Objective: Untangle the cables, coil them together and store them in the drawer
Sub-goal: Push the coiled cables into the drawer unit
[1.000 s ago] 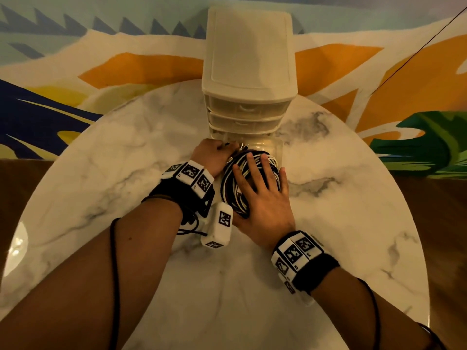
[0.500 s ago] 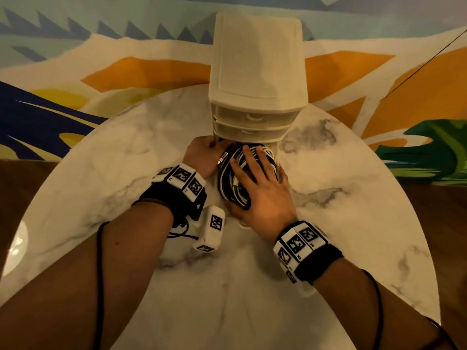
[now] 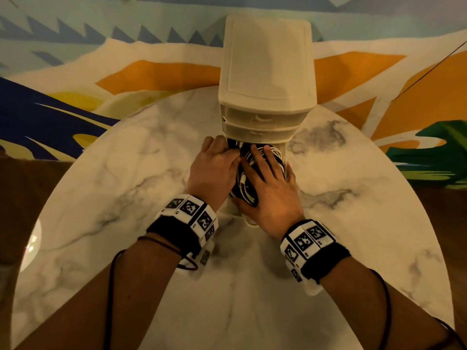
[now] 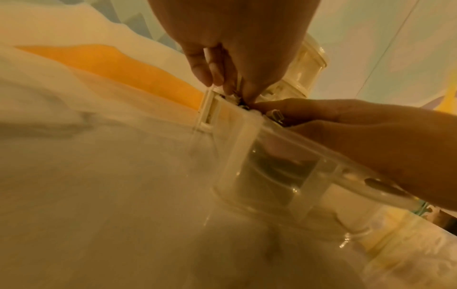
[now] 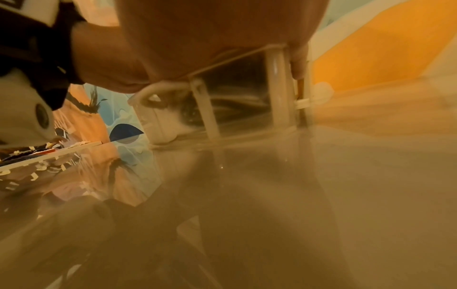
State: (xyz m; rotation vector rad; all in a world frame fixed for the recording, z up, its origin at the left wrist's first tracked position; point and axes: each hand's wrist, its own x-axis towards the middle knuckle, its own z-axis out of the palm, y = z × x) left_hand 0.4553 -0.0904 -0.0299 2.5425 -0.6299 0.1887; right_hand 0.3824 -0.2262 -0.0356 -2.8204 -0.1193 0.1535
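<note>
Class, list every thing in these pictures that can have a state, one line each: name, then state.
Bottom drawer: pulled out, open.
Upper drawers: pushed in, closed.
Cables: coiled, black and white, lying in the bottom drawer.
Right hand: flat, fingers spread, pressing on the cables.
Left hand: fingertips pinching cable at the coil's left edge.
</note>
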